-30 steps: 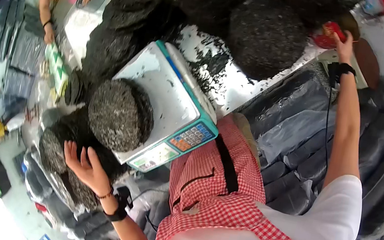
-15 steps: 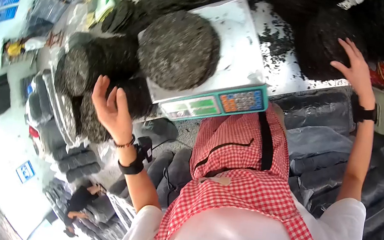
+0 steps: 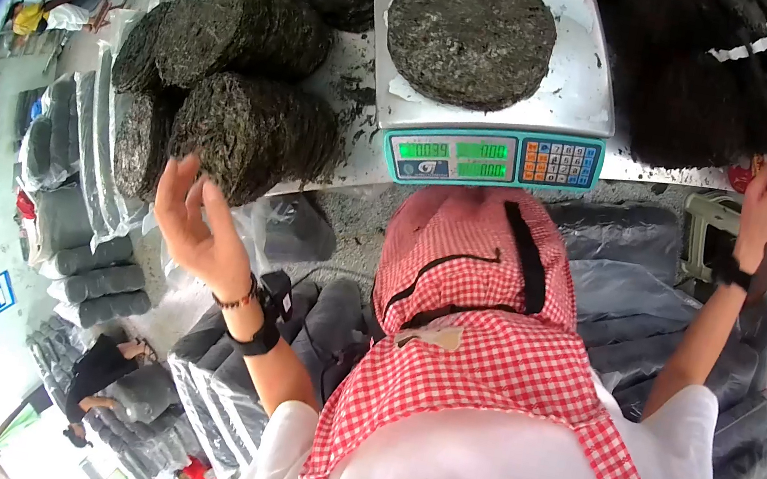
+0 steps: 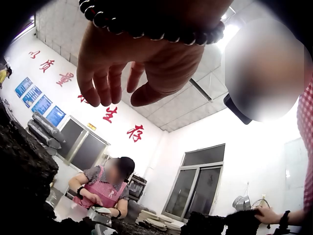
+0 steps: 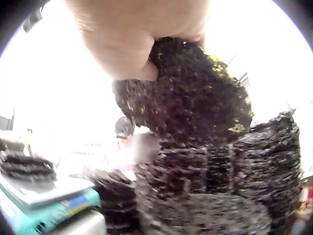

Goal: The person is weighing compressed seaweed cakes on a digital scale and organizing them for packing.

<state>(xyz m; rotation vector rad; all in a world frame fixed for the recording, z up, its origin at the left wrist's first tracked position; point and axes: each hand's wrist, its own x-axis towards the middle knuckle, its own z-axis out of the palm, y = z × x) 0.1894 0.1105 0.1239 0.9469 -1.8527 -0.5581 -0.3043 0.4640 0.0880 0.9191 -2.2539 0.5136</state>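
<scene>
Round dark seaweed-like sheets lie in a pile (image 3: 471,36) on a scale with a teal front (image 3: 493,159), its green display lit. In the right wrist view, my right hand (image 5: 142,34) pinches a dark round sheet (image 5: 188,93) by its upper edge, above tall stacks (image 5: 171,181). In the head view that hand (image 3: 764,207) is at the right end of the table. My left hand (image 3: 202,230) is held up, fingers loosely bent and holding nothing, in front of the rolled-looking dark stacks (image 3: 230,128) left of the scale.
Dark stacks (image 3: 681,97) stand right of the scale. Bagged dark bundles (image 3: 637,302) lie below the table (image 3: 355,169). Another person in a pink apron (image 4: 102,188) is across the room; someone in black (image 3: 103,370) is at the lower left.
The head view has swung, so the scale appears level and higher. My right hand has gone from a red item, over a dark stack, to pinching a sheet. My left hand stays raised and without any object.
</scene>
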